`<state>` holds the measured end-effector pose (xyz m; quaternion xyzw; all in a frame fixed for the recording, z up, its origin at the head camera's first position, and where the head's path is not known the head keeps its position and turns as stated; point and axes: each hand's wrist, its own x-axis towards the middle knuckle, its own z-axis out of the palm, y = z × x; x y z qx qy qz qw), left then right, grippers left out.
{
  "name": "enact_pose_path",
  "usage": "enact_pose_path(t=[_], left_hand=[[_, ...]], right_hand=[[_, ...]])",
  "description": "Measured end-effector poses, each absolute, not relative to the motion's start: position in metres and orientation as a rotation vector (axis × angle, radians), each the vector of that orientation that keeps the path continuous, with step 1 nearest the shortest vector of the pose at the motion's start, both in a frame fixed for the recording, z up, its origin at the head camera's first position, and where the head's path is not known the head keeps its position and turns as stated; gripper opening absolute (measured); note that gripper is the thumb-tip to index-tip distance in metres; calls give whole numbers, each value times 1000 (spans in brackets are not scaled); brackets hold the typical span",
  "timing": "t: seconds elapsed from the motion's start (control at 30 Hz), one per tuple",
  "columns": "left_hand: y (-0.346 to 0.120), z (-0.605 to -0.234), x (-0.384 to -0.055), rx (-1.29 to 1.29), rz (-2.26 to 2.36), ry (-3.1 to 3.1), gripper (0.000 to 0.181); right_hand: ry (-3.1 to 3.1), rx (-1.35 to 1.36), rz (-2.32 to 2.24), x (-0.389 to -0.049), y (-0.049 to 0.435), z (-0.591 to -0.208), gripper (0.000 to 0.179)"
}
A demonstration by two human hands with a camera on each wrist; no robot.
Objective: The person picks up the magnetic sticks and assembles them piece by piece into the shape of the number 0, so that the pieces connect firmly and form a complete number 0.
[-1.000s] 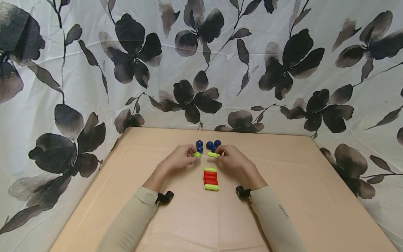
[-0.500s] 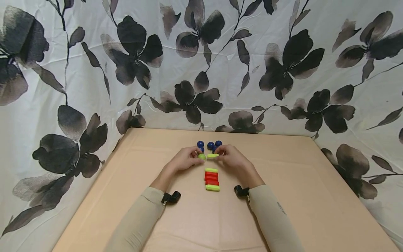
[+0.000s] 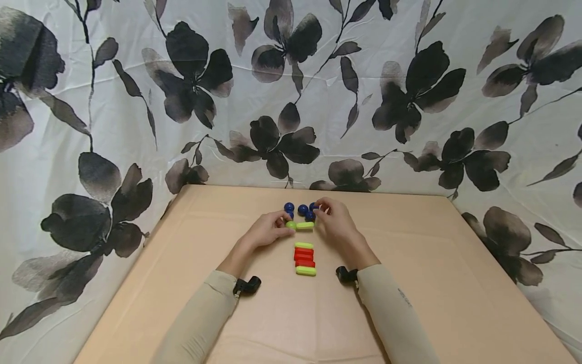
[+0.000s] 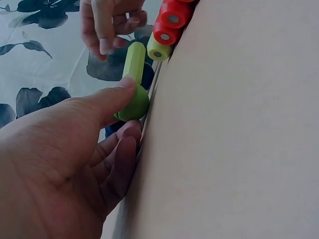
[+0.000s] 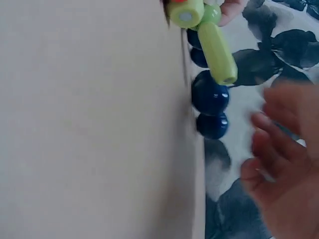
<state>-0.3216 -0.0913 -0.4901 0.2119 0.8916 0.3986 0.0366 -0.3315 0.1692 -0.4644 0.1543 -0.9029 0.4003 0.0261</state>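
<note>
My left hand (image 3: pixel 268 229) pinches a green ball (image 4: pixel 134 104) between thumb and fingertips. A yellow-green rod (image 3: pixel 305 226) sticks out from that ball, its near end joined to it. My right hand (image 3: pixel 337 221) is beside several blue balls (image 5: pixel 210 93) and holds nothing. Its fingers are loosely bent and blurred in the right wrist view, apart from the rod and balls. On the near side, a row of short rods lies side by side, red ones (image 3: pixel 304 257) between a yellow-green rod (image 3: pixel 303 245) and another yellow-green rod (image 3: pixel 306 271).
The pieces lie on a tan tabletop (image 3: pixel 386 303), close to its far edge. Beyond that edge hangs a white cloth (image 3: pixel 345 101) with dark flowers. Grey discs show in the rod ends in the left wrist view.
My left hand has brought the green ball rightward to the rod. The right hand has let go of the rod and moved up toward the blue balls.
</note>
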Motion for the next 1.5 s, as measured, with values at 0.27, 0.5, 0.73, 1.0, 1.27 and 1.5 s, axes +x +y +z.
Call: enact_pose_path(t=[0.27,0.5,0.73,1.0,1.27,1.5], left_hand=[[-91,-490,-320,663,1191,2763,30],[-91,-492,-321,648,1186,2770,29],[-91,-488,-321,650,1199,2767,30],[-90,-489,-318,650,1185,2778,29],[-89,-489,-317,679,1168,2805,29],[-86,-490,-320,670,1154,2837,30]], right_hand=[[-2887,816,917,-351,165,-463,39],[-2962,887,659,-353,161,-463,36],[-3027,865,698,-348,170,-459,33],[-3162,805,853,-340,188,-452,27],[-3149,734,1071,-344,199,-465,24],[-3112,746,1149,-347,196,-469,28]])
